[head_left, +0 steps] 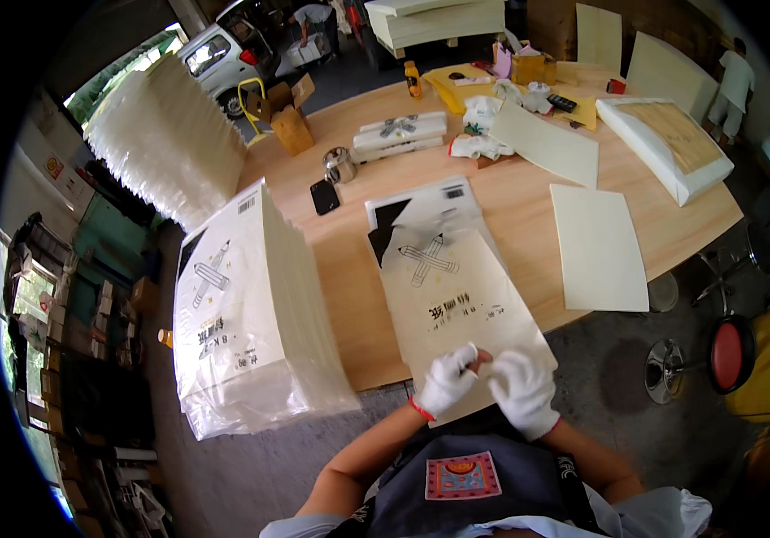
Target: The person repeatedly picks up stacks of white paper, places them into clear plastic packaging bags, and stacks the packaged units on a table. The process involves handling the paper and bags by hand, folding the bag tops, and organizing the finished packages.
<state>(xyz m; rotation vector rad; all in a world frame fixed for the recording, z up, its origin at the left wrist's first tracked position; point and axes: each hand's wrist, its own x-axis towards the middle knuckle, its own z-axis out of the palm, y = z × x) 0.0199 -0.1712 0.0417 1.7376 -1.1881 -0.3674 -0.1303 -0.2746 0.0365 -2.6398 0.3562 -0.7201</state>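
Note:
A flat pack of paper (470, 300) in a clear printed bag, with crossed pencils drawn on it, lies in front of me over the table's near edge. Another bagged pack (443, 199) shows from under its far end. My left hand (446, 381), in a white glove with a red cuff, is closed over the pack's near end, its bare fingertips pinched together. What they grip is too small to make out. My right hand (521, 392), gloved too, is beside it at the near right corner. Its fingers are bent and slightly blurred.
A tall stack of bagged packs (241, 332) stands at the left, with another plastic-wrapped pile (165, 143) behind. On the wooden table (349, 305) are a phone (325, 197), a metal pot (339, 165), a loose cream sheet (598, 247) and a wrapped bundle (667, 143). A stool (727, 354) stands right.

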